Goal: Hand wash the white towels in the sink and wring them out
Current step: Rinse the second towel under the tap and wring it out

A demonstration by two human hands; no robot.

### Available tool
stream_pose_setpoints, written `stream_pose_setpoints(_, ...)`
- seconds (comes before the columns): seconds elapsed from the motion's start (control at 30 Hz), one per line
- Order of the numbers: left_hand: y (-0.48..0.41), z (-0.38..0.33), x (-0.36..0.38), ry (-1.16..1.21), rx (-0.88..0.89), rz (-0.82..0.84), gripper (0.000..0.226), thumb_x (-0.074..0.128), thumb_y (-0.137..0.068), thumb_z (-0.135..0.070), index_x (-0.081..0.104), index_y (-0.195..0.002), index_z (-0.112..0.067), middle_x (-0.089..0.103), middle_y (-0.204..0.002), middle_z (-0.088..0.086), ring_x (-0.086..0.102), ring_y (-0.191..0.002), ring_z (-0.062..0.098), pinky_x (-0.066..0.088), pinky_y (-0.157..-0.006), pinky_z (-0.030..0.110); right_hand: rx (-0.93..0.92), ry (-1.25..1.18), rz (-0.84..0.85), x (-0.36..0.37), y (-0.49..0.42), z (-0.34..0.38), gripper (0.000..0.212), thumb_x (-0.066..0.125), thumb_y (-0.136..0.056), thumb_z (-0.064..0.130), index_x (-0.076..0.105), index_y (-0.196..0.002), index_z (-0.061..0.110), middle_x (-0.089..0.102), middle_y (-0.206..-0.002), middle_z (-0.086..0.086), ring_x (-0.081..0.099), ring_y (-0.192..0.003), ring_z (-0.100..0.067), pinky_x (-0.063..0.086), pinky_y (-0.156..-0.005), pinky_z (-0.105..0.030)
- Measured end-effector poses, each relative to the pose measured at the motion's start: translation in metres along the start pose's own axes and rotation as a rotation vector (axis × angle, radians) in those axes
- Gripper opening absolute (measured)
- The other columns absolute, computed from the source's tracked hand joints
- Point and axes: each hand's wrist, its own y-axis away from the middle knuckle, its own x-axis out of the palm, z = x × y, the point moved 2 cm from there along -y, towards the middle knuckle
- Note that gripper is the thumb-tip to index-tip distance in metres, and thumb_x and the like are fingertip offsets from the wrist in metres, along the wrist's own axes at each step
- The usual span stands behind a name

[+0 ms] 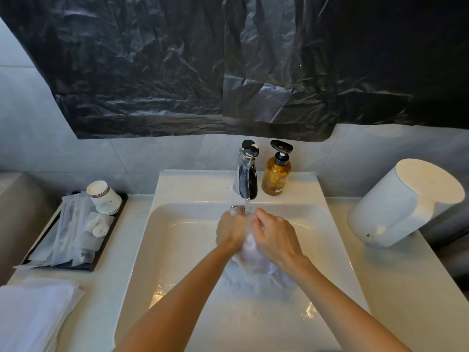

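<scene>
A wet white towel [253, 260] hangs bunched between both hands over the white sink [177, 240]. My left hand [229, 231] grips its upper part from the left, and my right hand [275, 236] grips it from the right. Water runs from the chrome tap [246, 171] onto the top of the towel between the hands. The towel's lower end trails down into the basin. A stack of folded white towels [33, 311] lies on the counter at the near left.
An amber pump bottle [276, 171] stands right of the tap. A black tray [73, 229] with paper cups and wrapped toiletries sits on the left counter. A white lidded bin-like container [401, 201] lies on the right counter. Black plastic sheeting covers the wall above.
</scene>
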Motion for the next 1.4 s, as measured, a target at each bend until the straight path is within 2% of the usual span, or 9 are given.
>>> stream_pose_setpoints(0.2,-0.004,-0.015,-0.011,-0.232,0.15,0.056,0.028,0.048,-0.094,-0.03,0.049,-0.069,-0.018,0.061,-0.079,0.003,0.053,-0.076,0.025,0.038,-0.072,0.03,-0.056,0.05,-0.097,0.004,0.001,-0.003,0.021,0.038,-0.097,0.029,0.04,-0.077,0.021,0.059,-0.065,-0.006,0.054,-0.056,-0.031,0.03,-0.05,-0.03)
stream_pose_setpoints(0.3,-0.012,-0.01,-0.014,-0.339,0.245,0.193,0.034,0.038,-0.098,-0.05,0.046,-0.106,-0.018,0.059,-0.109,0.007,0.053,-0.085,0.024,0.041,-0.079,0.035,0.064,-0.007,-0.105,0.01,-0.001,-0.007,0.025,0.039,-0.101,0.031,0.041,-0.079,0.019,0.062,-0.072,-0.009,0.056,-0.064,-0.03,0.032,-0.055,-0.031)
stream_pose_setpoints(0.43,0.0,-0.005,-0.018,0.197,0.154,0.238,0.055,0.041,-0.099,-0.047,0.024,-0.144,-0.021,0.04,-0.145,0.01,0.049,-0.121,0.021,0.04,-0.096,0.028,0.342,-0.214,-0.155,0.016,0.001,-0.016,0.029,0.037,-0.102,0.034,0.048,-0.084,0.015,0.066,-0.083,-0.012,0.061,-0.081,-0.035,0.038,-0.063,-0.034)
stream_pose_setpoints(0.53,0.016,0.005,-0.017,0.309,0.087,0.228,0.065,0.046,-0.096,-0.049,0.017,-0.151,-0.03,0.029,-0.154,0.006,0.039,-0.135,0.023,0.034,-0.106,0.034,0.589,-0.477,-0.274,0.02,0.005,-0.015,0.03,0.032,-0.104,0.035,0.051,-0.093,0.013,0.064,-0.091,-0.01,0.06,-0.089,-0.033,0.042,-0.072,-0.035)
stream_pose_setpoints(0.73,0.031,0.007,0.008,0.542,-0.069,0.176,0.085,0.063,-0.075,-0.07,0.031,-0.145,-0.033,0.05,-0.14,0.002,0.052,-0.118,0.02,0.042,-0.106,0.041,0.681,-0.671,-0.349,0.017,0.0,0.002,0.027,0.033,-0.103,0.038,0.043,-0.101,0.014,0.057,-0.091,-0.004,0.055,-0.084,-0.025,0.044,-0.072,-0.036)
stream_pose_setpoints(0.9,0.018,0.0,0.007,0.475,-0.137,0.004,0.042,0.058,-0.09,-0.052,0.053,-0.12,-0.024,0.064,-0.113,0.004,0.061,-0.1,0.023,0.053,-0.087,0.039,0.516,-0.544,-0.356,0.022,0.003,0.01,0.018,0.037,-0.102,0.034,0.042,-0.098,0.017,0.057,-0.088,-0.004,0.054,-0.075,-0.018,0.04,-0.063,-0.031)
stream_pose_setpoints(1.0,0.017,-0.006,0.002,0.365,0.002,-0.024,0.026,0.049,-0.092,-0.039,0.061,-0.107,-0.022,0.067,-0.106,0.005,0.062,-0.091,0.018,0.051,-0.073,0.032,0.465,-0.508,-0.371,0.023,0.003,0.009,0.015,0.038,-0.102,0.03,0.042,-0.096,0.017,0.057,-0.087,-0.002,0.052,-0.072,-0.012,0.038,-0.059,-0.027)
stream_pose_setpoints(1.2,0.012,-0.011,-0.005,-0.033,0.173,-0.084,0.027,0.034,-0.098,-0.037,0.049,-0.087,-0.017,0.055,-0.08,-0.003,0.055,-0.084,0.024,0.041,-0.075,0.034,0.349,-0.323,-0.346,0.025,0.002,0.004,0.014,0.035,-0.104,0.024,0.039,-0.091,0.018,0.048,-0.079,-0.002,0.045,-0.063,-0.007,0.03,-0.052,-0.015)
stream_pose_setpoints(1.4,0.004,-0.015,-0.012,-0.268,0.221,0.076,0.05,0.028,-0.099,-0.057,0.056,-0.107,-0.017,0.063,-0.098,0.006,0.056,-0.091,0.023,0.043,-0.082,0.034,0.348,-0.386,-0.324,0.024,0.003,0.0,0.007,0.036,-0.103,0.023,0.039,-0.098,0.02,0.051,-0.081,0.003,0.05,-0.064,-0.007,0.032,-0.051,-0.016)
